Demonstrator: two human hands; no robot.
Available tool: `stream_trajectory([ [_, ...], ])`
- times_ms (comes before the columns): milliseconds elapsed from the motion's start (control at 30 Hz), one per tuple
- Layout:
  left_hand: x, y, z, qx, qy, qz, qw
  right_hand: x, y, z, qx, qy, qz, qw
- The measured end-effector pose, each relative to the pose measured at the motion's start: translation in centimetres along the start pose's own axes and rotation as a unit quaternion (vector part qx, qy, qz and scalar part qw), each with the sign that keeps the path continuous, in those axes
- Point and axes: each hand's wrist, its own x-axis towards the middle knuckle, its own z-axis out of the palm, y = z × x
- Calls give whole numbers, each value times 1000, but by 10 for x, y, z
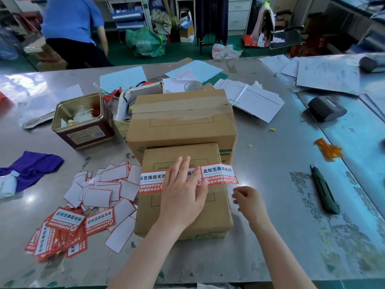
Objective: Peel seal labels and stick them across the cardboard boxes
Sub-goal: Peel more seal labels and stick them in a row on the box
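Cluttered steel table; small cardboard box sat in front of a bigger box. Left hand lay flat, fingers straight, pressing the seal label across the top. Right hand loosely curled, holding nothing, beside it. Overhanging right end could crease if folded down carelessly

Boxes, labels on steel table

Matt brown cardboard box; glossy paper label — shiny, scuffed metal table.
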Motion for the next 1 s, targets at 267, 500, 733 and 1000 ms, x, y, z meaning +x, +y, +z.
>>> stream_trajectory([
  [267,0,-2,2,-19,30,-7,999,-36,-66,-12,-11,61,-208,976],
  [500,2,-13,-1,-130,58,-76,987,-48,-51,20,-92,-14,-218,971],
  [733,4,-57,-26,-131,-66,-287,947,-47,-50,14,-80,-49,-220,971],
  [1000,12,-27,-57,-380,-180,-277,864,-49,-40,-11,-83,-23,-166,982],
])
